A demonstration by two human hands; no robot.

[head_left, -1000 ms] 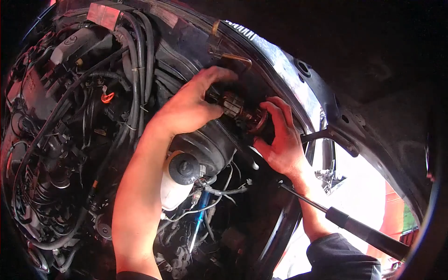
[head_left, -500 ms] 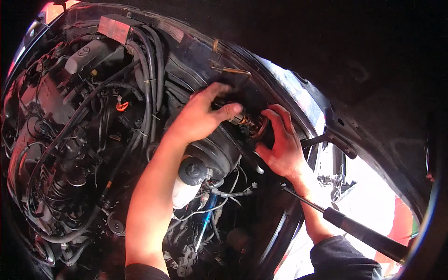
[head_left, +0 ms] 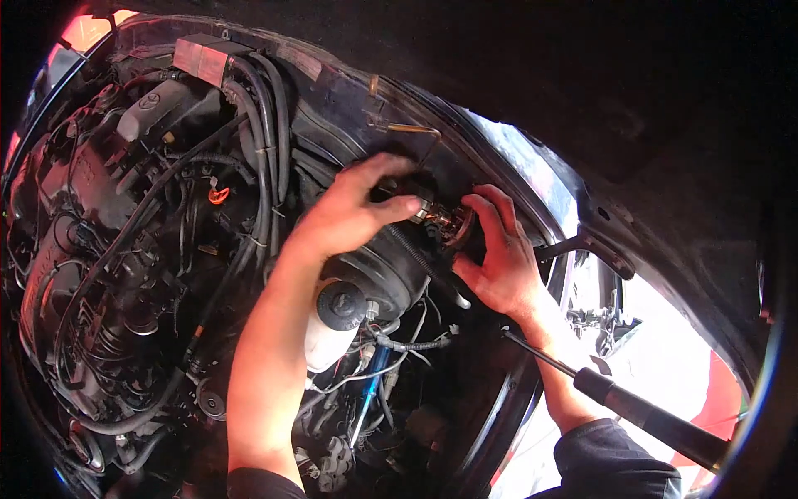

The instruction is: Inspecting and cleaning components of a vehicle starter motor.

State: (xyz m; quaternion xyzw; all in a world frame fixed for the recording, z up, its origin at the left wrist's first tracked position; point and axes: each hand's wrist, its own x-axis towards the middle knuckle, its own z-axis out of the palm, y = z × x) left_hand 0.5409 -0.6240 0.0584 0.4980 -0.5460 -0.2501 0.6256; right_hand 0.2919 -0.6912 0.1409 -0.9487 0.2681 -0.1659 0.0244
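Up by the far fender, my left hand (head_left: 353, 208) is closed, thumb forward, on one end of a small dark part with copper-coloured metal (head_left: 440, 219). Its fingertips vanish into shadow, and what kind of part it is I cannot make out. Facing it, my right hand (head_left: 503, 262) curls its fingers and thumb around the rounded dark end of the same part. A black ribbed hose (head_left: 410, 249) runs just below the two hands. Under my left wrist stands a white fluid reservoir (head_left: 328, 348) with a black round cap (head_left: 342, 305).
The engine (head_left: 91, 183) with its hoses fills the left side. A strut (head_left: 648, 416) crosses beside my right forearm, and the dark hood (head_left: 665, 150) hangs overhead. Loose wires and a blue tool-like rod (head_left: 371, 384) lie low in the middle. An orange clip (head_left: 219, 196) shows among the hoses.
My left hand and thumb have shifted slightly left and down along the part. The right hand keeps nearly the same place and hold. The whole view has moved a little.
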